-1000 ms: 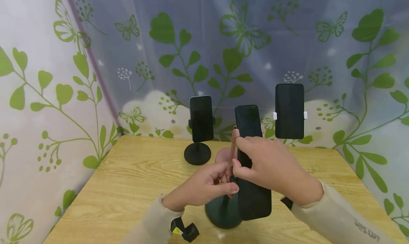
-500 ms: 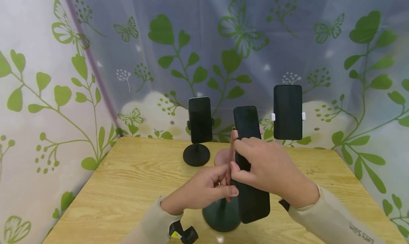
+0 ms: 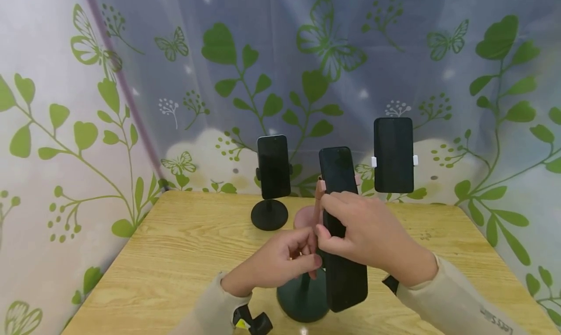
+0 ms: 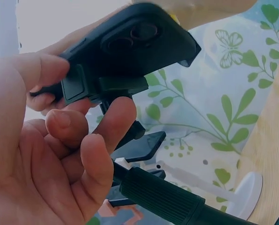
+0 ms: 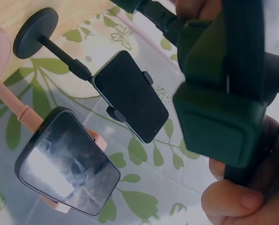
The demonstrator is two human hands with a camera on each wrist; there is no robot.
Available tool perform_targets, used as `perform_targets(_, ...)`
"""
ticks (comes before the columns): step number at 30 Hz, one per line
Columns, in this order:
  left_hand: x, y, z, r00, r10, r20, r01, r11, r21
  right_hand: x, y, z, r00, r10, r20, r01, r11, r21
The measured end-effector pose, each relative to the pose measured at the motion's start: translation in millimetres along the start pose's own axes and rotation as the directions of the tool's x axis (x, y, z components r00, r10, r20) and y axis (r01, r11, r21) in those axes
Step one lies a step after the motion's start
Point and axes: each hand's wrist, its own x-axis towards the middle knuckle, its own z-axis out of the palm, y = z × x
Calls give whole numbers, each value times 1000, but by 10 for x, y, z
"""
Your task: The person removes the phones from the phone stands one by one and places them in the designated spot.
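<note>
A black phone [image 3: 346, 284] sits tilted in the clamp of a dark green phone holder [image 3: 302, 303], whose round base stands on the table near me. My right hand [image 3: 368, 228] reaches over the phone's upper part and grips it, thumb and fingers at its edge. At the left side my left hand [image 3: 271, 262] holds the clamp, its thumb against the side in the left wrist view and its other fingers curled below, near the stem. The green clamp pad [image 5: 219, 133] shows large in the right wrist view. The phone's camera side [image 4: 139, 44] faces the left wrist view.
Behind stand three more holders with phones: a black holder [image 3: 269, 215] at left, a pink holder [image 3: 304, 218] just beyond my hands, and one with white clips, its phone [image 3: 393, 155] at right. Printed fabric [image 3: 236, 82] hangs behind the wooden table [image 3: 175, 257].
The near phone has turned slightly, its lower part looking narrower, and my left thumb has shifted a little left. Both hands keep their hold. The head view has drifted slightly.
</note>
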Motion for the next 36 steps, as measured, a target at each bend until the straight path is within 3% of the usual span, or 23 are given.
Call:
perform_targets(3, 0, -10, -6, 1000, -4, -1, 4, 1000, -17, -9, -4, 0, 1000, -6, 4, 5, 1000, 22)
perform_targets(7, -7, 13, 0, 998, -58, -17, 57, 998, -17, -18, -15, -6, 1000, 0, 13, -1, 999, 39)
perform_targets(11, -22, 80, 34, 993, -101, -65, 105, 993, 60, -29, -40, -24, 999, 17, 34, -19, 999, 38)
perform_targets(17, -45, 175, 82, 987, -83, -139, 111, 972, 207, -35, -89, -33, 999, 19, 25, -19, 1000, 5)
perform_targets(24, -60, 191, 100, 980, -90, -176, 135, 956, 261, -37, -96, -20, 1000, 10, 17, -10, 1000, -4)
perform_targets(36, -72, 213, 99, 980, -106, -170, 155, 940, 304, -47, -124, -30, 1000, -26, 3, 26, 1000, 11)
